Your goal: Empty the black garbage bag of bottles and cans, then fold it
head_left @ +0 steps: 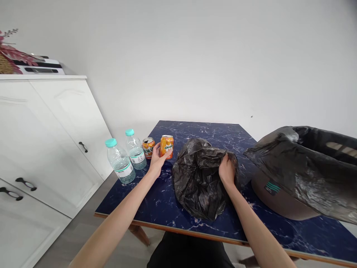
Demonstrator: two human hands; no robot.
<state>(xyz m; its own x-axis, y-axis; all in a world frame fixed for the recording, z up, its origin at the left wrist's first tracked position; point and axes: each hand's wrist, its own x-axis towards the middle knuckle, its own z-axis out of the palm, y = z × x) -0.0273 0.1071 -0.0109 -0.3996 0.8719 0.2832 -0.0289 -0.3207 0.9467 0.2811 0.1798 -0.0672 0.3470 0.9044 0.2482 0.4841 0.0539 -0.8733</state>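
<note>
One orange can [167,143] is on the left side of the counter [200,131], a bit in from the left edge. The left hand [157,159] grips it, with the thumb across the front. I can't tell if the can touches the counter or is a tiny bit up. The right hand [227,170] is closed on the edge of one black bag [199,182]. Some of its fingers are hidden. This bag sits all crumpled in the middle, close to the near edge.

There are two cans in all. The other can [148,146] stands just beside the first one, nearer the left edge, and its top has a dark hole. Next come two clear bottles, both with blue-green caps. One bottle [136,152] is near the cans, and the other bottle [120,164] is closer to the near left corner.

One big brown bin [284,203] stands by the right edge. A second black bag [304,175] hangs over its rim.

Off past the left edge is one white cabinet [52,111] with three black handles showing.
</note>
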